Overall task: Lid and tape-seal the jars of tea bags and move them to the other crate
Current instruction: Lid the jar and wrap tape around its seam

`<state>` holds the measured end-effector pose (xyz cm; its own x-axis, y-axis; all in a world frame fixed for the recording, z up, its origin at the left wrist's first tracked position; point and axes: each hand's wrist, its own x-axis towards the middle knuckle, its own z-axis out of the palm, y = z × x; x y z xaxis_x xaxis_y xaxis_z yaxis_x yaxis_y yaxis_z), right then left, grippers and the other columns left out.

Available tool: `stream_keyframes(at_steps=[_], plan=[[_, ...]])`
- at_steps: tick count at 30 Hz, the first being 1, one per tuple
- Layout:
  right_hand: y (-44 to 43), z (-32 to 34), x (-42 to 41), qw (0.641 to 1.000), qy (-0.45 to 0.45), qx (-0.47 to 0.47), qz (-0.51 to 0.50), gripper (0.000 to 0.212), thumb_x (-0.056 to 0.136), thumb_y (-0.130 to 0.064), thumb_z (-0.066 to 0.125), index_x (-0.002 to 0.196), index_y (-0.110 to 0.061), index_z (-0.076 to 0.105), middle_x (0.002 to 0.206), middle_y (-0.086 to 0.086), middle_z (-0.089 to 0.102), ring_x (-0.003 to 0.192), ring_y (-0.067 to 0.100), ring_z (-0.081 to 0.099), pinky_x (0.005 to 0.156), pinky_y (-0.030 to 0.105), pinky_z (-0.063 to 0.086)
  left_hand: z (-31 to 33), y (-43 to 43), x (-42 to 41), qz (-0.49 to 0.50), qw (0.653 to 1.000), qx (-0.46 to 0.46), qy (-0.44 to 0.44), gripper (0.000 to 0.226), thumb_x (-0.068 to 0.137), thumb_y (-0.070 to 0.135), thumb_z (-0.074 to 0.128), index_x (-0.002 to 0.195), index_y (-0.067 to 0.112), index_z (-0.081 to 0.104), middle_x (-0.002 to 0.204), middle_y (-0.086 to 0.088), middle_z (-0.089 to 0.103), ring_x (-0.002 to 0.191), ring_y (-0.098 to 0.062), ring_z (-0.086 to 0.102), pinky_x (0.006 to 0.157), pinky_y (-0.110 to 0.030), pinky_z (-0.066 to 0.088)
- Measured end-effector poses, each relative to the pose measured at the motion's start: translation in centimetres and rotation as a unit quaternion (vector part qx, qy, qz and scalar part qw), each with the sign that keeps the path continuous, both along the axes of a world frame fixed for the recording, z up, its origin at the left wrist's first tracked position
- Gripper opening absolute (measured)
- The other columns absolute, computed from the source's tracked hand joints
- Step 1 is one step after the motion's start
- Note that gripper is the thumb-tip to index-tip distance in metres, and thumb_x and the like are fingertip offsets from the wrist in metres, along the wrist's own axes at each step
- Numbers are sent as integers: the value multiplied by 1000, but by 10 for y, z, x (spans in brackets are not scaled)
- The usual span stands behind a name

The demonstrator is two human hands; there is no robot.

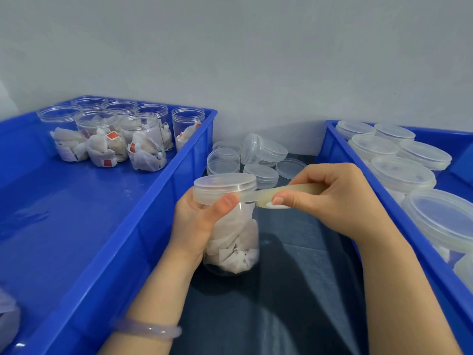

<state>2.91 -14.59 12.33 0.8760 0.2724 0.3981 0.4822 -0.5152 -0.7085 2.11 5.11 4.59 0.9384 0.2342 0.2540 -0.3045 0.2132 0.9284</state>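
A clear jar of tea bags with a translucent lid stands on the dark surface between two blue crates. My left hand grips the jar, its thumb pressing a strip of clear tape against the lid's rim. My right hand holds the tape roll, and the strip runs taut from it to the lid. In the left crate, several open jars of tea bags stand at the far end. The right crate holds several lidded jars.
Loose translucent lids lie piled on the dark surface behind the jar, by the grey wall. Near the lower left corner, inside the left crate, part of another jar shows. A pale bangle is on my left wrist.
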Motion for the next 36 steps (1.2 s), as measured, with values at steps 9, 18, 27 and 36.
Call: stream_keyframes(at_steps=[9,18,27,36], plan=[[2,-9,5,1000,1,5,-13,48,57,-69,62,65,-23,70,48,-8,54,45,4,41,46,13,31,0,3,-2,-50,999,-10,10,84,33,66,85,95,10,69,85,-4,74,84,-17,70,70,-25,54],[6,-16,11,999,38,24,-25,51,48,-72,62,69,-26,71,59,-11,64,52,0,49,51,13,38,1,1,-4,-93,996,13,7,83,36,67,84,98,14,70,90,-3,74,90,-16,69,74,-25,54],[7,-12,12,988,119,-77,56,69,55,-73,47,109,-31,61,70,-13,69,55,-1,54,57,18,46,0,4,-6,-107,993,49,-10,106,41,78,75,116,4,62,110,-8,70,111,-25,63,93,-36,50],[-1,-4,4,982,131,-74,111,20,80,-43,65,92,-59,65,68,2,70,42,3,45,48,17,43,-10,-5,-4,-29,999,35,-21,65,53,47,75,103,13,52,96,8,71,87,-2,66,71,-17,50]])
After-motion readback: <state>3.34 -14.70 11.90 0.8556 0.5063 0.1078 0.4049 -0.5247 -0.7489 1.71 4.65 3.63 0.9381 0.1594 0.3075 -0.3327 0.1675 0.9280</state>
